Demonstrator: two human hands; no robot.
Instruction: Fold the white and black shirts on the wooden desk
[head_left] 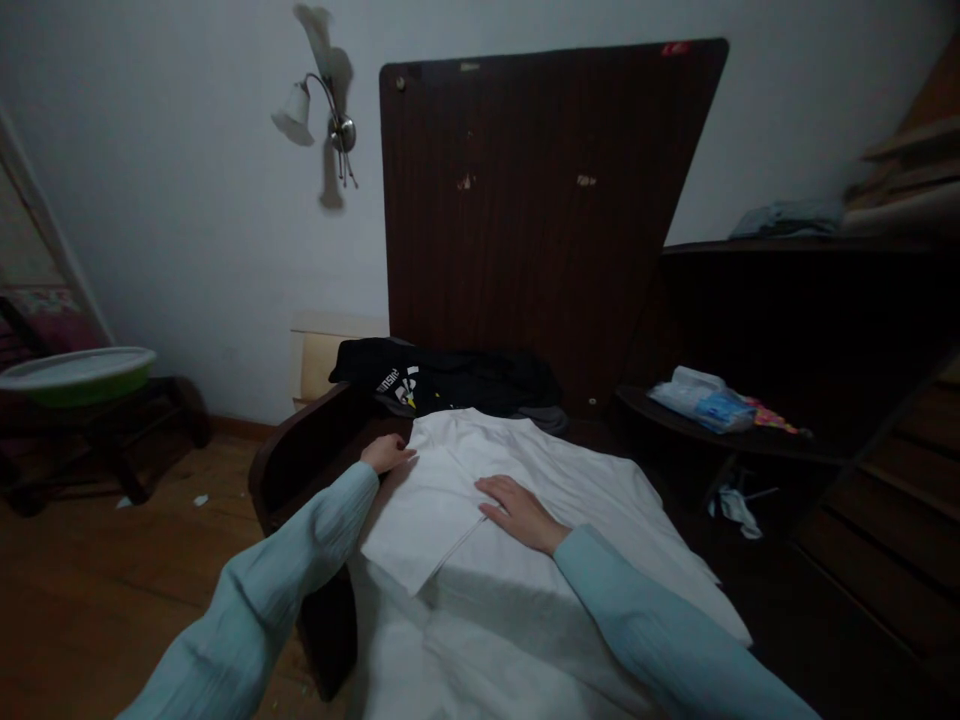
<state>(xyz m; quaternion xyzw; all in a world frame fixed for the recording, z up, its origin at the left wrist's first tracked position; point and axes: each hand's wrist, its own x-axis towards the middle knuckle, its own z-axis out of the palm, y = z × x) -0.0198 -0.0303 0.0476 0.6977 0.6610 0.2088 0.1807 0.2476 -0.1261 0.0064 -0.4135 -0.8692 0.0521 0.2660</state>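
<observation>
A white shirt (585, 490) lies spread over the front of a dark wooden seat, with part of it hanging down toward me. What looks like a sleeve (409, 540) is laid across its left side and ends in a hemmed corner. My left hand (388, 454) is curled at the shirt's left edge, its fingertips on the cloth near the top; the fingertips are small and dim. Palm down, my right hand (517, 510) rests flat on the middle of the shirt with its fingers stretched out and the thumb apart.
Behind the shirt lies a pile of black clothing (450, 375) against a dark wooden panel (525, 200). To the right, a shelf (780, 440) holds a plastic pack (705, 398). A green basin (82, 378) sits on a chair at left. The seat's curved armrest (289, 430) borders my left side.
</observation>
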